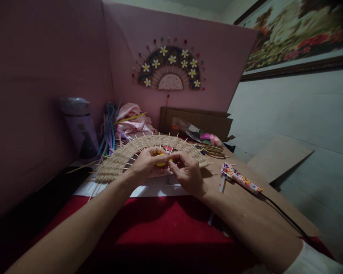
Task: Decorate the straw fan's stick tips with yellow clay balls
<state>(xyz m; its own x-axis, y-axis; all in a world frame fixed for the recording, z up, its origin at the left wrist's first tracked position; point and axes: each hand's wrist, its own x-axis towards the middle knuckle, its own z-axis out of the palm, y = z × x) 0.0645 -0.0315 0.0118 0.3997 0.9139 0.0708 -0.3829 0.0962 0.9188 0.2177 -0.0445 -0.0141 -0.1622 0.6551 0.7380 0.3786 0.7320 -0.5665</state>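
Purple bottle (80, 131): stands beyond the left end of the woven fan (111, 167).
Blue stems (110, 123): bunched behind the fan's left side, beside pink cloth (135, 125).
Left hand (144, 163): probably best as the steady side, so the other can make small adjustments; thumb and fingers clamp a small yellow piece (160, 164), no gap showing.
Yellow piece: held between both hands at the fan's inner curve; light, even pressure should avoid creasing it.
Right hand (185, 169): short, careful finger moves would likely serve; thumb and forefinger meet, pinching the piece's right edge.
Scissors (215, 151): just beyond the fan's right end.
Glue gun (242, 180): right of the fan, on brown board (263, 213).
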